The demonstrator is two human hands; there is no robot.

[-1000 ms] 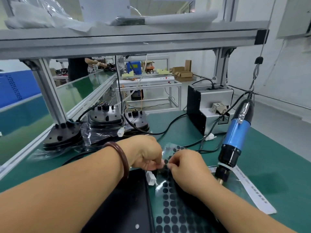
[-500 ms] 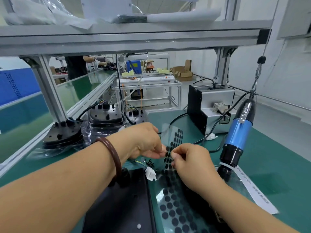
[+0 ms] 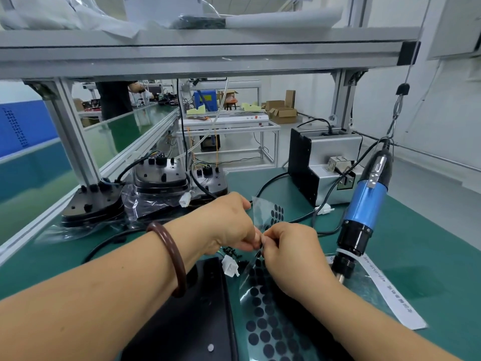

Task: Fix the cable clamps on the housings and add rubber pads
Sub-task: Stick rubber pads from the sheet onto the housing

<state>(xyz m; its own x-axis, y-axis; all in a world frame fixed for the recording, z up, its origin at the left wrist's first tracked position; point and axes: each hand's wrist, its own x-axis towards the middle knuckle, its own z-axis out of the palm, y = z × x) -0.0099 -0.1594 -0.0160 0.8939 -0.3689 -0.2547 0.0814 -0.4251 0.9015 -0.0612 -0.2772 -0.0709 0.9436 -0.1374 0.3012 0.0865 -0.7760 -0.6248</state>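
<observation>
Left hand [image 3: 229, 222] and right hand [image 3: 289, 251] fingertips clamped on one rubber pad sheet [image 3: 270, 324] at centre, perhaps on one pad, three housings [image 3: 161, 175] centre-left, one electric screwdriver [image 3: 364, 207] right.

On the tabletop [image 3: 429, 243] a housing [image 3: 197, 316] lies nearest, with the sheet of pads [image 3: 270, 324] just to its right. Three more housings [image 3: 161, 175] stand in a row behind on the left. A screwdriver [image 3: 364, 207] hangs on the right, with a metal box [image 3: 322, 157] behind it.
</observation>
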